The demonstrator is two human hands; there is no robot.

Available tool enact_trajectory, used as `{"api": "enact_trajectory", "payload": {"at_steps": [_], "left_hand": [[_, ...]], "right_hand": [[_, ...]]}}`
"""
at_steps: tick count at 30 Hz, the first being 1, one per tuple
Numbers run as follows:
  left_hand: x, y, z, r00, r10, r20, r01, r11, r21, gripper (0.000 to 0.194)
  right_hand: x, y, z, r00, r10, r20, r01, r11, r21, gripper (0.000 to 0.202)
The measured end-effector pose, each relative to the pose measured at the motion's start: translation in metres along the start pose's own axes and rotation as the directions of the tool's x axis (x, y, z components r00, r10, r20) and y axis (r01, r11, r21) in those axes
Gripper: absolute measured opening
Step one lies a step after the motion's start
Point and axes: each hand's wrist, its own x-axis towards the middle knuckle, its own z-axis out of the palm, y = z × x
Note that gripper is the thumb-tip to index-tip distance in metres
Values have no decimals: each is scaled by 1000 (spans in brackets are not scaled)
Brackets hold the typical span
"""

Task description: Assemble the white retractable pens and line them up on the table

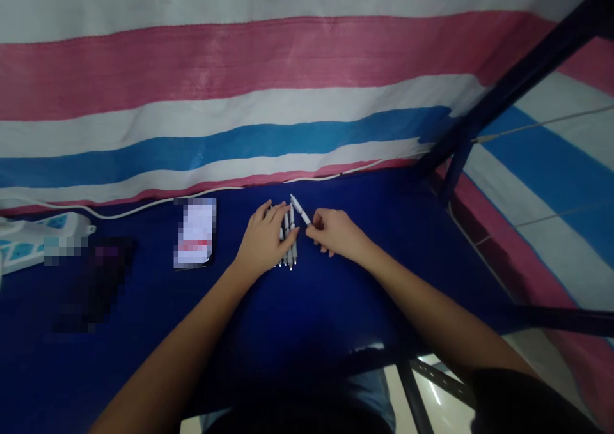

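Several white and grey pens point(292, 253) lie side by side on the dark blue table point(288, 332), their tips toward the near edge. My left hand point(263, 237) rests over them from the left, its fingers curved across their upper part and the thumb on their right side, hiding some of them. Just to the right, my right hand point(333, 231) pinches the lower end of one more white pen point(300, 210) between thumb and forefinger. That pen slants up to the left, its far end close to the tops of the others.
A phone point(197, 232) with a lit, blurred screen lies left of the hands. Farther left are a dark blurred object point(98, 284) and a white power strip point(43, 239). A white cable point(129, 213) runs along the back beneath a striped sheet point(230, 69). A metal frame point(503, 95) stands right.
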Motion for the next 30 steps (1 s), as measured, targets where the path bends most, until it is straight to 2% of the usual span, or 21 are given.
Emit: {"api": "enact_trajectory", "payload": {"at_steps": [2, 3, 5, 9, 11, 13, 16, 19, 22, 25, 27, 30], "left_hand": [[-2, -1, 1, 999, -19, -40, 18, 1000, -16, 52], [-3, -2, 0, 998, -19, -66, 17, 999, -30, 52], [-4, -3, -1, 992, -11, -125, 2, 997, -75, 48], [-5, -2, -12, 969, 1, -246, -43, 985, -165, 34], [-8, 0, -20, 956, 3, -293, -58, 982, -177, 36], [-12, 2, -28, 952, 4, -305, -62, 982, -181, 43], [-19, -1, -39, 960, 23, -278, -69, 985, -158, 45], [-21, -12, -47, 969, 23, -246, -65, 985, -163, 26], [-20, -28, -51, 994, 33, -102, -68, 931, -359, 24], [-19, -37, -53, 1000, -15, 1, 14, 869, -495, 24], [-18, -38, -53, 995, -90, 43, 99, 843, -529, 27], [-19, -34, -52, 980, -163, 113, 199, 803, -562, 31]], "right_hand": [[2, 2, -4, 996, 19, 83, -33, 984, 174, 10], [4, 3, -6, 996, 8, 94, -27, 979, 202, 10], [8, 5, -12, 997, -47, 63, 38, 989, 143, 4], [18, 3, -21, 968, -249, -35, 246, 966, -77, 19], [19, 0, -21, 948, -312, -58, 307, 949, -76, 24], [16, -2, -17, 934, -357, -31, 357, 934, -3, 30], [7, -3, -8, 903, -417, 108, 397, 903, 166, 42], [4, -3, -6, 862, -442, 249, 397, 893, 211, 43], [12, -6, -12, 808, -493, 323, 493, 866, 89, 39], [22, -10, -16, 772, -517, 370, 570, 820, -44, 38], [26, -11, -14, 774, -517, 365, 602, 780, -171, 36], [25, -9, -7, 792, -534, 296, 609, 663, -436, 30]]}}
